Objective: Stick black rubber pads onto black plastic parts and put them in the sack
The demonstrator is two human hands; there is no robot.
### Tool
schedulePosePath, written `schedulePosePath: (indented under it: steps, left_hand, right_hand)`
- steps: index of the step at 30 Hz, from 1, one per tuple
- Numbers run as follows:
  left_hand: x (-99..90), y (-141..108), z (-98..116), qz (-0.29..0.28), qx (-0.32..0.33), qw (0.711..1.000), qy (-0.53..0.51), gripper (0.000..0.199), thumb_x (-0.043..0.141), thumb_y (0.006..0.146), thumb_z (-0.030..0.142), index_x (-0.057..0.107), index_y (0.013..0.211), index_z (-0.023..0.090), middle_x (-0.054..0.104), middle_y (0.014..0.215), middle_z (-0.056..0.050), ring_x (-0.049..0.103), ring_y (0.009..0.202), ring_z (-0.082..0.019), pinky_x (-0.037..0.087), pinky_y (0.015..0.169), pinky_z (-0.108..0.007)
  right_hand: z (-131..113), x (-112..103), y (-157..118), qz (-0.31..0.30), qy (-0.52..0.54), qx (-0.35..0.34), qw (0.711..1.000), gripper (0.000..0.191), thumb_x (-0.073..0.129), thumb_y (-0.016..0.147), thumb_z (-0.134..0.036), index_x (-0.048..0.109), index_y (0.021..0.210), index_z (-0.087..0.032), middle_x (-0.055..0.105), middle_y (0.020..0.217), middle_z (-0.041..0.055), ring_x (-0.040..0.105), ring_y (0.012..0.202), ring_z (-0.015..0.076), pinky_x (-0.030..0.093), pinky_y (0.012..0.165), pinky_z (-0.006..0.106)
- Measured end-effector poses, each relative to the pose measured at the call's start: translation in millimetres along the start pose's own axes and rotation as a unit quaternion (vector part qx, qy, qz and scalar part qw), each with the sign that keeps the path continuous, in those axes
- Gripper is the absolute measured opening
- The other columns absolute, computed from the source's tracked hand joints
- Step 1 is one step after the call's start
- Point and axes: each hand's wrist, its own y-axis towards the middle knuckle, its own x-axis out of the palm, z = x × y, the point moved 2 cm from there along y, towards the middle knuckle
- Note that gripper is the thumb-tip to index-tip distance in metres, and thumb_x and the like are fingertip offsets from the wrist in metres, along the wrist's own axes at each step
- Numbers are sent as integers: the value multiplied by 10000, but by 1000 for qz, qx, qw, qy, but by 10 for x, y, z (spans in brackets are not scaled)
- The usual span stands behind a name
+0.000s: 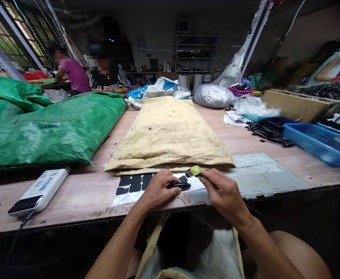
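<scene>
My left hand (159, 189) is closed on a black pen-like stick (179, 185), held level just above the table edge. Beside it, my right hand (221, 192) pinches a small yellow-green round piece (195, 169) with a dark shiny part on its left; its exact kind is unclear. Under and beside the left hand lies a white sheet (126, 198) bearing black rounded patches (135, 183). Just behind both hands is the folded edge of a tan paper sack (172, 131). An open sack with a pale lining (225, 252) is below the table edge, between my arms.
A large green woven sack (56, 128) and a white power bank (40, 192) with a cable are on the left. To the right are a grey board (267, 176), black pen-like pieces (274, 133) and a blue tray (318, 141). Several people sit farther back.
</scene>
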Motion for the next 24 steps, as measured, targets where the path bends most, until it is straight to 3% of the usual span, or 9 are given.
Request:
schedulePosePath:
  steps: [7,12,17,24]
  left_hand:
    - [12,-1,-48,10,19,1000,-1,142,762,791,276,795,918,222,612,837,-20,552,869,-191,421,788,-299]
    - [7,0,-36,3,27,1000,-3,120,743,811,273,795,909,227,602,820,-16,547,846,-184,420,783,-294]
    - [13,-5,-27,8,9,1000,-4,154,744,795,261,802,935,232,628,850,-27,562,871,-195,435,801,-303]
    - [9,-7,-7,6,2,1000,-5,152,740,789,271,795,927,237,636,857,-27,571,881,-198,438,793,-303]
  right_hand:
    - [-222,103,2,-5,6,-36,999,257,524,986,-202,672,1191,-249,718,1019,53,667,957,176,536,863,299]
    - [-182,194,-56,-67,-67,-18,995,268,488,997,-202,688,1168,-250,708,949,52,662,893,173,528,821,291]
    - [-137,80,-38,-9,-46,6,999,264,505,996,-244,686,1188,-263,713,975,52,664,903,178,531,829,297]
    - [-10,51,-111,-46,-62,26,997,251,501,991,-262,706,1135,-267,721,961,43,676,871,178,531,791,292]
